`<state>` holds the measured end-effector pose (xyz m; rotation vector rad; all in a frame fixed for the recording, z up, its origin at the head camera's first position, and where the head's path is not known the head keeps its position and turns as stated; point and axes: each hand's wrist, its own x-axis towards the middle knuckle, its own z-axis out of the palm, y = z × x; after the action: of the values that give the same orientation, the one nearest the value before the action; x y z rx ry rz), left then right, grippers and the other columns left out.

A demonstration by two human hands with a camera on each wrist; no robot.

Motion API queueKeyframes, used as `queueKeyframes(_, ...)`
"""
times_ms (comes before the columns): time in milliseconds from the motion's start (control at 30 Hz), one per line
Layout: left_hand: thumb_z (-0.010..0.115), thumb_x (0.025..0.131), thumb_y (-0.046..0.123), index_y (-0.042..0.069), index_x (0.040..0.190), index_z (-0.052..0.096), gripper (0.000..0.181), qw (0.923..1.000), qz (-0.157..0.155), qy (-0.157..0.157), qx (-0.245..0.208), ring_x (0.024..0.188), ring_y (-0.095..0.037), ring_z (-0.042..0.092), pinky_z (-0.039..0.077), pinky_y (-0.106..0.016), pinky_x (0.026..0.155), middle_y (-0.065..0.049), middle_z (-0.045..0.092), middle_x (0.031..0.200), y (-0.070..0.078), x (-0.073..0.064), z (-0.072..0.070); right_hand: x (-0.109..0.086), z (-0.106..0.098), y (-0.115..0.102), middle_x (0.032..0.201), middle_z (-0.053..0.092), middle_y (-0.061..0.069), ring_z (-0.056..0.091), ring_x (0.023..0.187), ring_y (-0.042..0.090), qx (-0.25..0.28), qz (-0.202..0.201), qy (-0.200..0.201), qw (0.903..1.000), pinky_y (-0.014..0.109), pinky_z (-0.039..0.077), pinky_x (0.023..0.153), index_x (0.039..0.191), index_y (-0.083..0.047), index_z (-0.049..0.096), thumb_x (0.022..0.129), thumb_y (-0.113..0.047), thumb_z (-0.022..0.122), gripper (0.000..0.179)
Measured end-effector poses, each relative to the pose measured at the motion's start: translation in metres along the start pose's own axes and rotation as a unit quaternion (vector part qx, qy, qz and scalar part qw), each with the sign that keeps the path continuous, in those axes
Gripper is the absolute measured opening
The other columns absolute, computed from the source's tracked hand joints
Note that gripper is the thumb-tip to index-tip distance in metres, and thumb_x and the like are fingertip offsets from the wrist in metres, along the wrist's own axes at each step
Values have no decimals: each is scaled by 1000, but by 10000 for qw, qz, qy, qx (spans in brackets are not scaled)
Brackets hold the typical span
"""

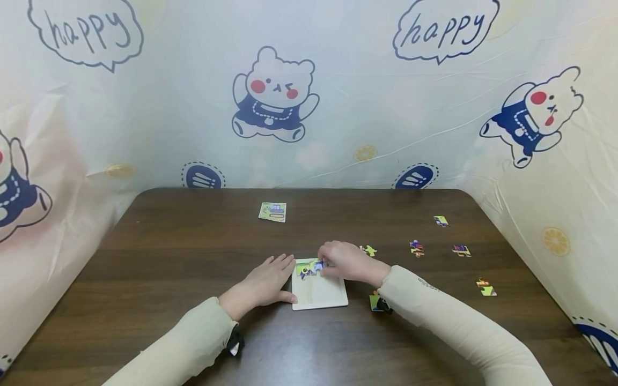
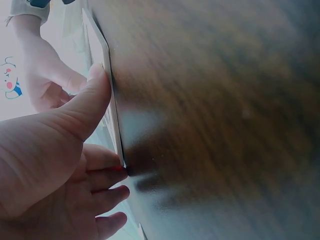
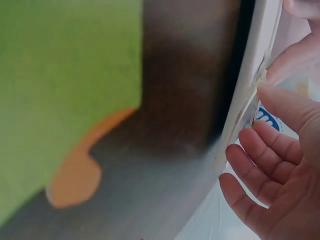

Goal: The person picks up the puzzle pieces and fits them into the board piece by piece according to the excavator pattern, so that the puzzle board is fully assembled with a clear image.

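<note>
A white puzzle tray lies in front of me, with joined green and blue pieces along its far left part. My left hand rests beside the tray's left edge, fingers stretched out. Its thumb lies on the rim in the left wrist view. Over the far right corner, my right hand pinches a jigsaw piece between thumb and fingers; the hand hides much of it. A green and orange piece looms close in the right wrist view, partly under the right sleeve in the head view.
Loose jigsaw pieces lie to the right: a green one just past my right hand, others farther off, and one near the right edge. A small picture card lies at the back. A printed curtain hangs behind the table.
</note>
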<state>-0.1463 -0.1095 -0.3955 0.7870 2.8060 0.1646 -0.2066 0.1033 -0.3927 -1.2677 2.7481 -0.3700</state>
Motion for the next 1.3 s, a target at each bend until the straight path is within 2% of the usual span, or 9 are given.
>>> queueKeyframes(300, 66, 79, 49, -7, 135, 39, 84, 10000, 28, -8, 1, 131, -33, 29, 23, -46, 105, -20, 35, 141, 0, -1, 0, 2, 4, 0, 86, 60, 0, 49, 71, 11, -166, 13, 9, 9999, 23, 45, 62, 100, -6, 67, 80, -26, 73, 29)
queueKeyframes(433, 65, 79, 49, -7, 136, 39, 84, 10000, 20, -4, 23, 131, -32, 29, 23, -46, 105, -20, 35, 142, 0, 0, 1, -1, 4, 1, 92, 62, 1, 53, 77, 11, -252, -368, 46, 9990, 25, 47, 66, 102, -10, 69, 81, -24, 72, 25)
queueKeyframes(567, 65, 79, 50, -7, 135, 39, 84, 10000, 16, -11, 10, 131, -32, 29, 23, -46, 105, -19, 35, 141, 0, 0, 1, -5, 3, 2, 93, 62, -1, 55, 80, 12, -506, -881, 22, 9948, 24, 48, 64, 102, -15, 72, 83, -21, 70, 20)
queueKeyframes(667, 65, 79, 49, -8, 135, 39, 84, 10000, 18, 4, -7, 131, -32, 29, 24, -46, 105, -20, 36, 141, 0, 0, 1, -7, 2, 1, 93, 62, -1, 55, 80, 12, -713, -1033, 0, 9921, 23, 47, 62, 104, -18, 73, 84, -21, 69, 20)
queueKeyframes(867, 66, 79, 49, -8, 135, 39, 84, 10000, 43, 30, 24, 131, -33, 30, 24, -46, 105, -20, 36, 141, 0, 1, 1, -7, 4, 1, 97, 63, -1, 55, 83, 12, -1126, -1058, -53, 9880, 23, 48, 65, 108, -20, 71, 85, -21, 67, 23)
queueKeyframes(1133, 65, 80, 48, -8, 135, 39, 83, 10000, 12, -17, -9, 131, -33, 29, 24, -45, 105, -20, 35, 141, 1, 0, 0, -7, 4, 1, 97, 62, 0, 54, 82, 12, -983, -1038, -60, 9897, 22, 47, 64, 108, -19, 71, 85, -20, 67, 23)
queueKeyframes(1300, 65, 79, 49, -7, 135, 40, 83, 10000, -4, 0, -4, 131, -33, 29, 24, -46, 105, -20, 36, 141, 1, 0, 0, -9, 1, 1, 98, 61, 2, 54, 83, 13, -634, -995, -39, 9930, 23, 47, 68, 108, -15, 71, 85, -20, 68, 23)
